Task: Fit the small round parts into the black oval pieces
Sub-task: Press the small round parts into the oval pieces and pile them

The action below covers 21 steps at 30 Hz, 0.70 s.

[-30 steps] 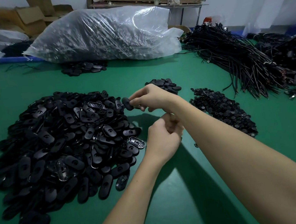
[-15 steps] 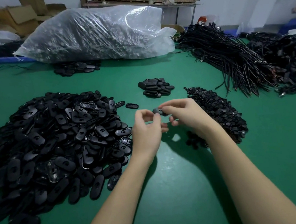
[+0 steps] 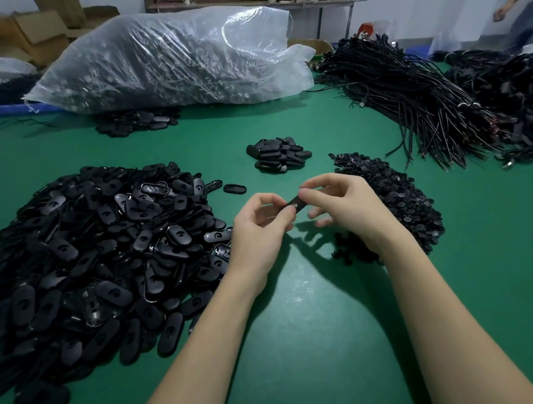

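Both pinching one black oval piece (image 3: pixel 296 206) together, left hand (image 3: pixel 258 232) and right hand (image 3: pixel 348 209), above the green table (image 3: pixel 303 313), between two black piles.

Bright, even light falls from above and ahead of me, throwing soft shadows of my hands (image 3: pixel 303 217) toward me on the green desk (image 3: pixel 306 345). The plastic bag (image 3: pixel 171 57) glares white. Edges bow and blur slightly.

Black oval pieces (image 3: pixel 100 258) and black cords (image 3: pixel 411 94) on a green table (image 3: pixel 305 329); the sack (image 3: pixel 171 57) looks translucent white.
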Each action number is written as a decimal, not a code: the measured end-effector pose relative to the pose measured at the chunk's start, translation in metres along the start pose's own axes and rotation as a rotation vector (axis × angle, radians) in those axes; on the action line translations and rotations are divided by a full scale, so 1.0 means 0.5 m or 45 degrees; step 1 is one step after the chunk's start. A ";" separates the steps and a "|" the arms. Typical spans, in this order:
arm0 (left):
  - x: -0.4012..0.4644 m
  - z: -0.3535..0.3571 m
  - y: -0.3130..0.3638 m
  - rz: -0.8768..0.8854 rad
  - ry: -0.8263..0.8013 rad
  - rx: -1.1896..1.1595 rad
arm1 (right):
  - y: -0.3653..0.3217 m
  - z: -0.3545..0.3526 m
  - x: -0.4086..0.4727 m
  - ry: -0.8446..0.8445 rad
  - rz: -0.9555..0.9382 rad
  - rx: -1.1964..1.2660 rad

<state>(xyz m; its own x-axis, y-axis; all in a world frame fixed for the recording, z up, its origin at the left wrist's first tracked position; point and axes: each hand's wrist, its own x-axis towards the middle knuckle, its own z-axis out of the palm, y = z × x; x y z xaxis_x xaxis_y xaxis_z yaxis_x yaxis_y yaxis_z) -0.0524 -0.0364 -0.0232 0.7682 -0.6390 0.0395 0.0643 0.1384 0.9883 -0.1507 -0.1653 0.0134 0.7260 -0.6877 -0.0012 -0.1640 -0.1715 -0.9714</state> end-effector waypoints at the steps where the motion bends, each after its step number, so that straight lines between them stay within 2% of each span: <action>1: 0.001 0.000 0.000 -0.007 0.005 -0.005 | 0.002 -0.006 0.001 0.093 -0.042 -0.205; 4: 0.003 0.002 -0.001 -0.042 0.020 -0.066 | 0.005 -0.022 -0.004 0.298 -0.098 -0.807; 8: 0.003 0.001 0.000 -0.076 0.056 -0.187 | 0.001 -0.039 -0.010 0.224 0.084 -1.147; 12: 0.004 0.000 0.012 -0.128 0.039 -0.375 | 0.000 -0.045 -0.009 0.245 0.183 -1.061; 18: -0.001 0.000 0.016 -0.131 0.034 -0.445 | 0.002 -0.049 -0.012 0.391 0.102 -0.941; 20: 0.000 0.001 0.017 -0.137 0.036 -0.446 | 0.002 -0.056 -0.013 0.414 0.049 -0.750; 21: 0.000 0.001 0.016 -0.142 0.039 -0.453 | -0.001 -0.058 -0.015 0.387 0.055 -0.542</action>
<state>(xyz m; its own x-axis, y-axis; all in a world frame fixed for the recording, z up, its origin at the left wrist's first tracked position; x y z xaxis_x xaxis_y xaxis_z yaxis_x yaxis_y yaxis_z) -0.0521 -0.0358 -0.0150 0.7626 -0.6425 -0.0754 0.3617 0.3269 0.8731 -0.1755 -0.1808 0.0207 0.4961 -0.8635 0.0910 -0.4924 -0.3661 -0.7896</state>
